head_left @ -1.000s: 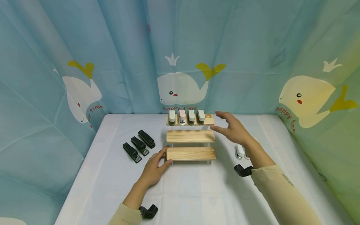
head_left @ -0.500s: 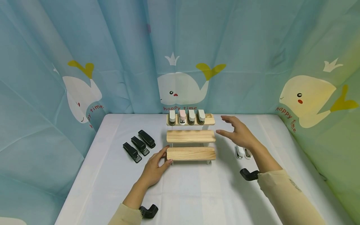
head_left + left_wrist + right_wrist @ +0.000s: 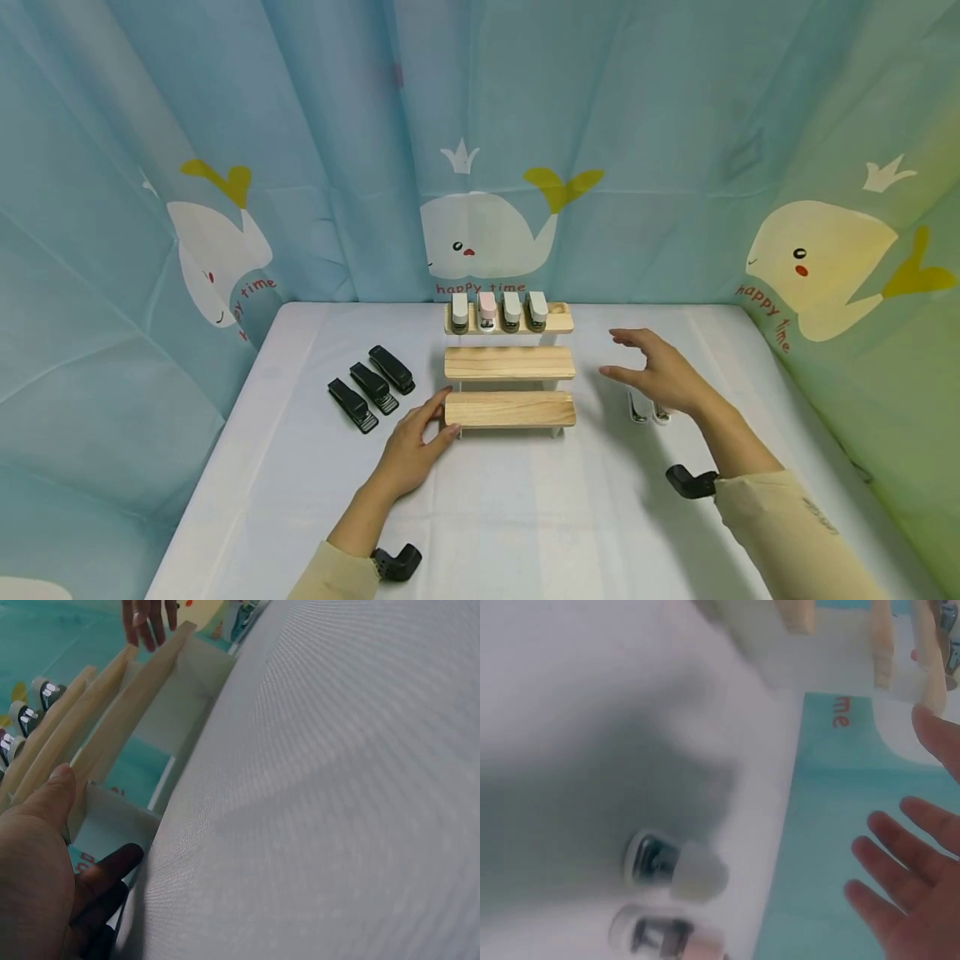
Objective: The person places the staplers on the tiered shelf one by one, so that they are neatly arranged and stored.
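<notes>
A three-tier stand with wooden shelves and white supports is in the middle of the table. On its top shelf stand several mini staplers: a pink one among pale grey ones. My left hand holds the left end of the lowest shelf, thumb at the front and fingers beside the support. My right hand hangs in the air right of the stand, fingers spread, holding nothing. Beneath it, partly hidden in the head view, are two more mini staplers, a whitish one and a pinkish one.
Three black staplers lie in a slanted row on the white tablecloth, left of the stand. A blue-green curtain with printed whales surrounds the table at the back and sides.
My right hand has moved away from the top shelf, to the right and toward me, over the two mini staplers. The left hand and the stand have stayed put.
</notes>
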The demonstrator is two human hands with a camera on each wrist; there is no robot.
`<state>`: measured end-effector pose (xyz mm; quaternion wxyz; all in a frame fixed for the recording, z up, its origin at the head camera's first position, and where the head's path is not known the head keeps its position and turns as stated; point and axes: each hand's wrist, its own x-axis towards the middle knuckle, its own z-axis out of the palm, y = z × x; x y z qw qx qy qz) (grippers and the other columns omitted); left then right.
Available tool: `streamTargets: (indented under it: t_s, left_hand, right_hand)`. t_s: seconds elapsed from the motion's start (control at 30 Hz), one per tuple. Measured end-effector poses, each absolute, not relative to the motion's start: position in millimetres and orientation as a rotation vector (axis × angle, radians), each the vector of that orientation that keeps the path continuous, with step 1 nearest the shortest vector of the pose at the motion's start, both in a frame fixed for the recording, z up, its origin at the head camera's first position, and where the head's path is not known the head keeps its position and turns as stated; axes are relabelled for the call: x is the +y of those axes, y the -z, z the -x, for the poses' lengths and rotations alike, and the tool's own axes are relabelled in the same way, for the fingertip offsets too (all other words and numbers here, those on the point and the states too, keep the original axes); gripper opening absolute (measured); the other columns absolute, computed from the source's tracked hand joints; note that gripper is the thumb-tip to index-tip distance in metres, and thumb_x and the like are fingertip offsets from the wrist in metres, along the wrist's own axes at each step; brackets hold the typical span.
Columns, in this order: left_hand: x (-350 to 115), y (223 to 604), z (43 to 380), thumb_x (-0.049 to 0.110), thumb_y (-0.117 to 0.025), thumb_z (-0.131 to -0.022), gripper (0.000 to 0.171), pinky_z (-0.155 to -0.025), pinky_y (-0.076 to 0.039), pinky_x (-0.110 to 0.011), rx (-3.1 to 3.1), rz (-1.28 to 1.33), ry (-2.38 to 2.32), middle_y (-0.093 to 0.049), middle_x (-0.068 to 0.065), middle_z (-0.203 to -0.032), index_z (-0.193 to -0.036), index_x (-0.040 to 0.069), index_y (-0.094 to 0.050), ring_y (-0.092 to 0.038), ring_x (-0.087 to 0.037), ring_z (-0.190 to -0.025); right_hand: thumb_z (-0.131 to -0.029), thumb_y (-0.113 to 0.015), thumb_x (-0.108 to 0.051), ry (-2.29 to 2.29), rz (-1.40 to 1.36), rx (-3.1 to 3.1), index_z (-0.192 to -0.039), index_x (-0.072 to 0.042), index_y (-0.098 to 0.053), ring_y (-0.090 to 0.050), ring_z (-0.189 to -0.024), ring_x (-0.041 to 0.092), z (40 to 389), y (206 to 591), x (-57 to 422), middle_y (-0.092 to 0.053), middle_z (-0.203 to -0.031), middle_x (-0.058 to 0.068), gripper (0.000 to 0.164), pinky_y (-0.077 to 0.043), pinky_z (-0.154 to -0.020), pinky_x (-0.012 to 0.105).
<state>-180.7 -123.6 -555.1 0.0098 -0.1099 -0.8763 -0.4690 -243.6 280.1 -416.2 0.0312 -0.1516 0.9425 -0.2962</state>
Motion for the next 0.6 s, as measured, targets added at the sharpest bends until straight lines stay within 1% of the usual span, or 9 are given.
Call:
streamTargets:
  t_s: [0.23,0.47,0.6]
  left_hand:
    - [-124,555,181,0.053,-0.065,-0.099,0.066,-0.117,-0.039,-0.059,-2.743,0.336,1.457,-0.068,0.004,-0.131,-0.159,0.044,-0.037,-0.054,-0.026,-0.139]
    - [-123,556,182,0.053,-0.064,-0.099,0.066,-0.117,-0.040,-0.058,-2.753,0.331,1.450,-0.068,0.005,-0.132,-0.159,0.044,-0.037,-0.054,-0.025,-0.139]
    - [-123,555,182,0.053,-0.064,-0.099,0.066,-0.117,-0.040,-0.058,-2.750,0.335,1.447,-0.068,0.005,-0.131,-0.159,0.044,-0.037,-0.054,-0.026,-0.139]
  right_hand:
    - [-0.096,-0.076,-0.035,0.848,0.465,2.892,-0.150,0.002,-0.048,-0.045,-0.140,0.050,236,417,293,-0.052,-0.148,0.027,0.072,-0.039,-0.108,0.067]
    - [-0.095,-0.077,-0.034,0.755,0.441,2.875,-0.146,0.001,-0.053,-0.051,-0.131,0.053,229,421,303,-0.056,-0.143,0.025,0.066,-0.043,-0.104,0.069]
    - [-0.094,-0.078,-0.035,0.706,0.444,2.873,-0.144,0.003,-0.055,-0.049,-0.134,0.054,227,424,308,-0.057,-0.142,0.027,0.067,-0.041,-0.106,0.069]
